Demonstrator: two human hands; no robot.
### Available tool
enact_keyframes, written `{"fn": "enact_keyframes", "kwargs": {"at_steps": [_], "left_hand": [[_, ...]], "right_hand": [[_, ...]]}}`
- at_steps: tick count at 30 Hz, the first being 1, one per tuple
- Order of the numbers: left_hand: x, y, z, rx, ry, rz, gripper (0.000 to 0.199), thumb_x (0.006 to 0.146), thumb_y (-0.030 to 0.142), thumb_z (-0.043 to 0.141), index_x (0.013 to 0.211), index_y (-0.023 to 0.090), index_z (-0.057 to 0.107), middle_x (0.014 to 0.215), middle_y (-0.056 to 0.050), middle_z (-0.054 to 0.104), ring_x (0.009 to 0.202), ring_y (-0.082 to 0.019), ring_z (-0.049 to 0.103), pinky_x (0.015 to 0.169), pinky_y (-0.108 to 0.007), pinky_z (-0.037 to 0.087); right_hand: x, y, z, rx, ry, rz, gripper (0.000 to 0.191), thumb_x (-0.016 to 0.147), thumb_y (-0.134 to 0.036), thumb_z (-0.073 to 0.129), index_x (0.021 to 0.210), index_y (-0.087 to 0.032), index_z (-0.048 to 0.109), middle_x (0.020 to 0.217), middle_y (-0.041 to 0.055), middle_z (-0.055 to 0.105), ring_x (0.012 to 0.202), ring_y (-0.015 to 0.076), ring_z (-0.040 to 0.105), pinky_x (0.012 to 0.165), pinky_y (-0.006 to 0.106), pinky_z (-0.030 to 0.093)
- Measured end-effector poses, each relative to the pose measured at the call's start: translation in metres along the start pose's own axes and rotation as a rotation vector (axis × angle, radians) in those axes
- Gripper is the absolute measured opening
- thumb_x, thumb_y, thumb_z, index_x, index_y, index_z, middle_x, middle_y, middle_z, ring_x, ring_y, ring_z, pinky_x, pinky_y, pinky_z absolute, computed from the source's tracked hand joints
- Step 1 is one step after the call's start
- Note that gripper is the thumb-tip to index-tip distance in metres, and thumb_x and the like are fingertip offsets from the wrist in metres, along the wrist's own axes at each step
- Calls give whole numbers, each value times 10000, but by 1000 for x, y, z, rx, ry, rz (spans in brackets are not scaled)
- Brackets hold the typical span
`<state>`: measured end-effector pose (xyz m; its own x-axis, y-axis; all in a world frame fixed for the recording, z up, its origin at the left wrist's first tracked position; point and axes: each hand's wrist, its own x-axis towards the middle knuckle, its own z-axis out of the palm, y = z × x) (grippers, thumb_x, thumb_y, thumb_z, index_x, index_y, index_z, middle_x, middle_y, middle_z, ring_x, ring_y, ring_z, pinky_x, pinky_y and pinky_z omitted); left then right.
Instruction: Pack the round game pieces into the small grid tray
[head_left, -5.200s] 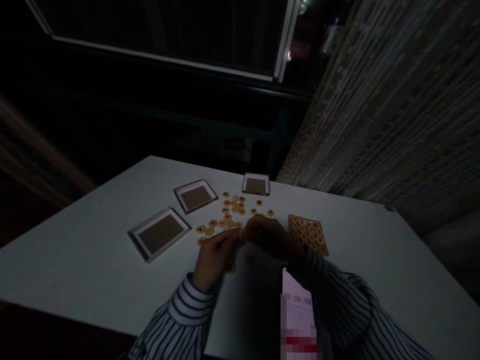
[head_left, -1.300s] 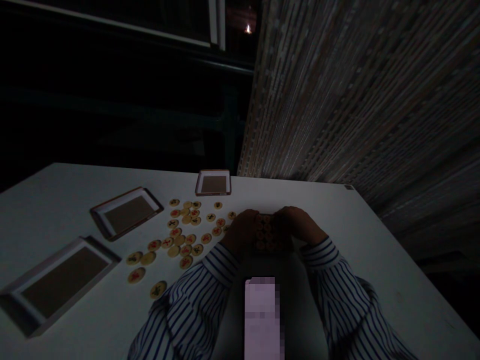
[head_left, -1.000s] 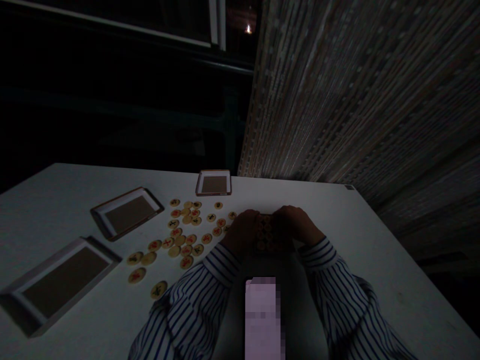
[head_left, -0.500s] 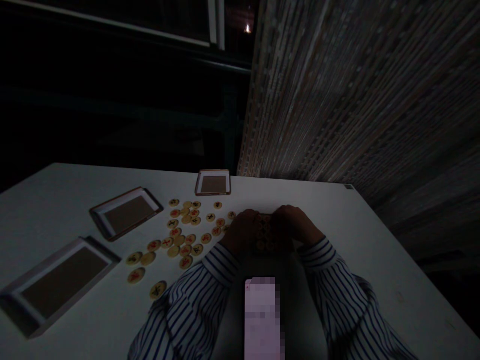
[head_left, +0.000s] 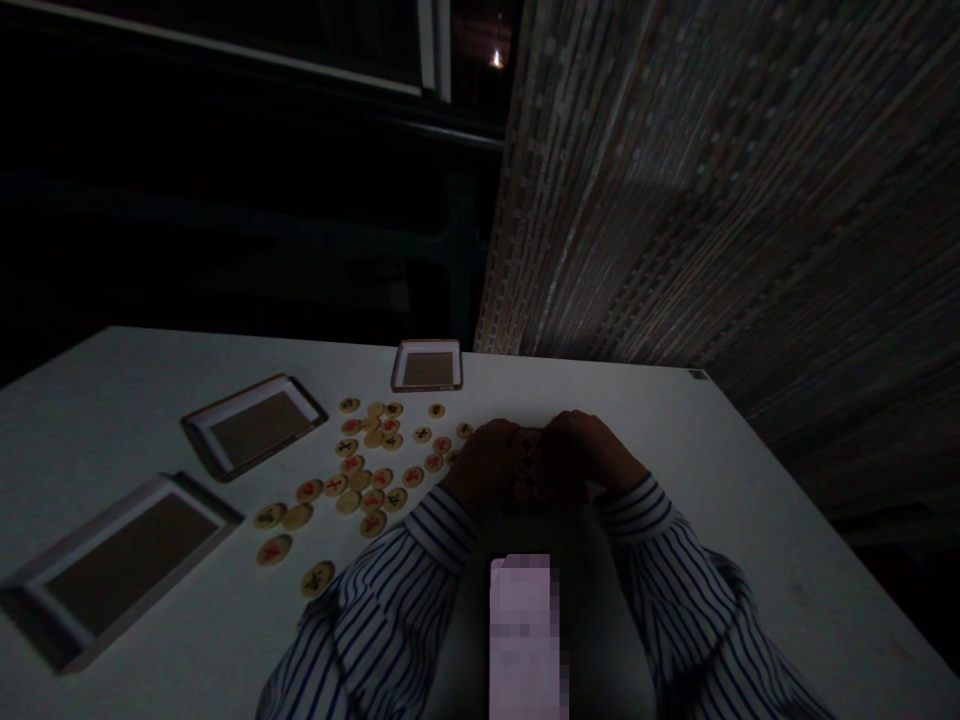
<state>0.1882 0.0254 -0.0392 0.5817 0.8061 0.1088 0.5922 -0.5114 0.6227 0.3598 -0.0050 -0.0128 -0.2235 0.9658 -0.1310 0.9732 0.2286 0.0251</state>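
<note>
In deep shadow at the middle of the table, a small box (head_left: 531, 496) holds Chinese chess pieces (head_left: 529, 465) in rows. My left hand (head_left: 484, 460) is curled against the box's left side. Along its right side, my right hand (head_left: 589, 450) bends over the edge, fingers closed; the fingertips of both hands are too dark to see clearly. To the left of my left hand, several loose round chess pieces (head_left: 360, 481) with red or black characters lie scattered, some of them blank side up.
Three shallow open boxes stand about: one near left (head_left: 127, 560), one behind it (head_left: 259, 425) and one at the back (head_left: 427, 368). A lit phone (head_left: 525, 640) lies between my forearms. A string curtain (head_left: 637, 180) hangs beyond the white table (head_left: 750, 520).
Both hands stay at the box in almost the same pose. The light on the table and the phone screen look slightly dimmer.
</note>
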Motion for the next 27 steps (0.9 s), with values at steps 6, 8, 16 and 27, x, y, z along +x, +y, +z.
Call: {"fn": "enact_keyframes", "kwargs": {"at_steps": [6,8,16,27], "left_hand": [[1,-4,0,7,16,17,296,844,224,326,912,126,597,920,-103,631,854,-183,581,778,-317,447],[1,-8,1,9,36,37,284,839,208,344,960,112,583,975,-112,621,897,-183,572,819,-321,438],[0,-12,-13,52,165,35,312,802,168,412,1075,92,541,1117,-118,583,1055,-183,519,932,-315,392],[-29,9,-87,-4,450,-42,330,812,323,411,1050,171,583,1055,-47,627,953,-182,575,847,-298,439]], "right_hand": [[-7,7,-12,17,136,42,252,856,-228,400,994,-176,604,975,87,612,923,163,531,788,252,367],[-10,8,-17,-2,194,92,272,876,-241,360,963,-173,609,949,85,616,912,164,529,789,257,356],[-19,9,-26,24,386,173,268,868,-264,357,953,-176,596,914,67,632,855,170,548,751,261,355],[-33,6,-44,109,626,187,254,850,-256,373,917,-159,599,860,59,644,786,168,558,742,264,359]]}}
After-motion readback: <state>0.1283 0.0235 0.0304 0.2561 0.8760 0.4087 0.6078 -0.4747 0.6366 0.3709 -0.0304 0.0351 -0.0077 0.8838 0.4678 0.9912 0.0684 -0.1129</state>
